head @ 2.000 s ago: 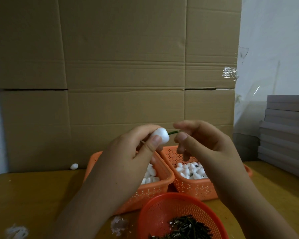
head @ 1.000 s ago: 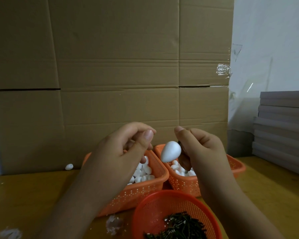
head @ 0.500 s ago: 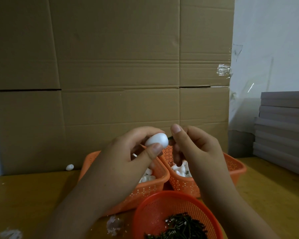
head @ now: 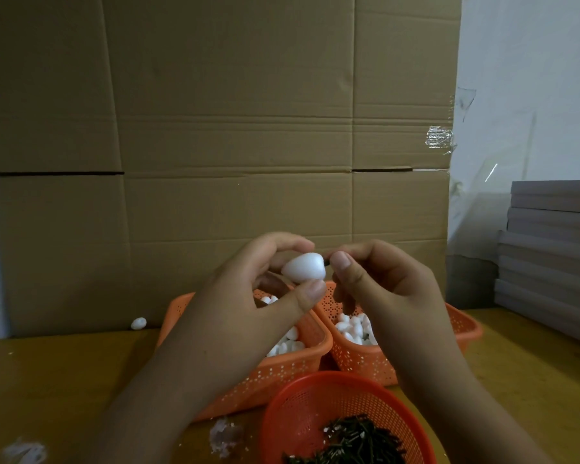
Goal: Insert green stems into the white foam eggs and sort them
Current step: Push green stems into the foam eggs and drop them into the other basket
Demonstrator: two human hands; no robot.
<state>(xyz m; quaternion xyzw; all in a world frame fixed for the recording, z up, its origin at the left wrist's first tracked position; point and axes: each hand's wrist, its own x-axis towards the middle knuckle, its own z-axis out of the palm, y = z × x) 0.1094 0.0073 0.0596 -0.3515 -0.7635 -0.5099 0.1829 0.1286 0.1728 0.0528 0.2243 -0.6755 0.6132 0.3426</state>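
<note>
Foam eggs (head: 354, 326) filled both orange baskets (head: 462, 326), stems (head: 352, 443) the red bowl (head: 302, 406); left hand (head: 248, 296) held one egg (head: 303, 268), right hand (head: 382, 283) pinched its stem.

The foam egg (head: 303, 268) looks smooth and matt white. Both rectangular baskets (head: 282, 373) and the round basket (head: 302, 413) are perforated orange plastic. The cardboard (head: 235, 128) backdrop is matt brown, creased; the wooden table (head: 64, 380) looks dull.
</note>
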